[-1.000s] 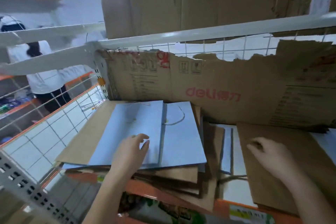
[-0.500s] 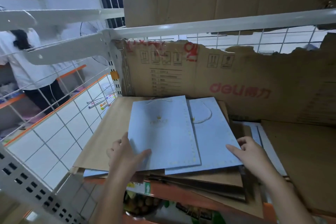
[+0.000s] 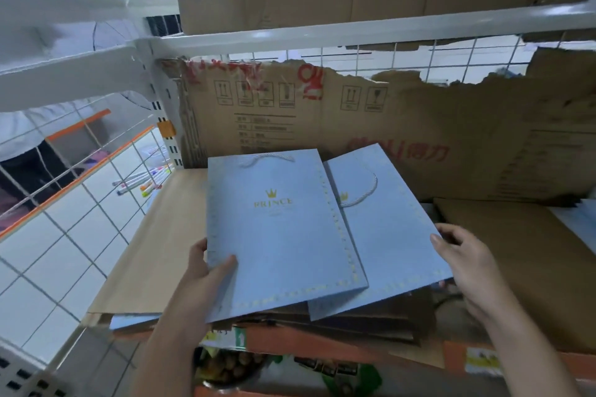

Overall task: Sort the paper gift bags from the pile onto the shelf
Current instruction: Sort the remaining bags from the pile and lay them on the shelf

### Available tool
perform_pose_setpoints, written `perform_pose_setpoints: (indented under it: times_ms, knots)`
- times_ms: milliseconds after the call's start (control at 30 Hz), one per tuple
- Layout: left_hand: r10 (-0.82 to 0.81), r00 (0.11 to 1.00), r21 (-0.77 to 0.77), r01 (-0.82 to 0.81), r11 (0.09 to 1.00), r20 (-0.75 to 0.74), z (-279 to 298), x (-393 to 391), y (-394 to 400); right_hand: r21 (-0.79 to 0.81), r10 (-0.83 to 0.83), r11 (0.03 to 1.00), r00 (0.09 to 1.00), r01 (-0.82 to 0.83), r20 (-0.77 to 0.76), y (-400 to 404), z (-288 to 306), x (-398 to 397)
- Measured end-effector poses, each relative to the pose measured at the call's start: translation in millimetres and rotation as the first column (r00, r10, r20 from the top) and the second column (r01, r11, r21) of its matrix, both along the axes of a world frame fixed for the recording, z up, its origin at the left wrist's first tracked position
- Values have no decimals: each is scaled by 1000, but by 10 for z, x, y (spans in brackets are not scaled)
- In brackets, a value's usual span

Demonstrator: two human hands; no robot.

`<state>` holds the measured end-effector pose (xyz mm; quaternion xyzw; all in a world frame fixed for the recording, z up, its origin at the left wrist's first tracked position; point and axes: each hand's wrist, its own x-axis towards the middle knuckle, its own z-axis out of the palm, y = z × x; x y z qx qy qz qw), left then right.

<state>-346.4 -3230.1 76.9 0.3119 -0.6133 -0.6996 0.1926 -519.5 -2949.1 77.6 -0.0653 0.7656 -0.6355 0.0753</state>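
Overhead, a white shelf frame (image 3: 354, 30) carries flattened cardboard, and a torn cardboard sheet (image 3: 435, 138) printed in red stands upright against the wire-grid back of the tier below. On that lower tier lies a brown cardboard liner (image 3: 151, 255) with a stack of flat brown paper bags (image 3: 371, 329) upon it, reaching to the orange front edge (image 3: 322, 353).

Both forearms come up from the bottom of the view toward this stack. The left hand (image 3: 206, 274) grips the left edge of the top blue gift bag (image 3: 277, 235), thumb pressed on its face and fingers curled beneath (the fingertips themselves are hidden under the paper). That bag lies flat and uppermost, with a gold crown and "PRINCE" on it and its cord handle toward the back. It overlaps a second blue gift bag (image 3: 393, 235), which lies slightly turned to the right. The right hand (image 3: 461, 255) holds this second bag at its right edge, thumb on top near the corner and fingers curled round below.

Left of the shelf, beyond the wire grid, a few coloured marker pens (image 3: 142, 182) lie on white tiles.
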Motion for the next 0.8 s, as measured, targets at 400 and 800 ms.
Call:
perform_pose_setpoints:
  times_ms: [400,800]
  knots:
    - [-301,946,-42,298,954,-123,-159,-633,1027,-183,-452,879,892,440,-25,1869,-86,152]
    - [-441,888,-14,443,896,-131,-251,-1214,3307,-171,-689,718,724,675,-39,4308,-282,161]
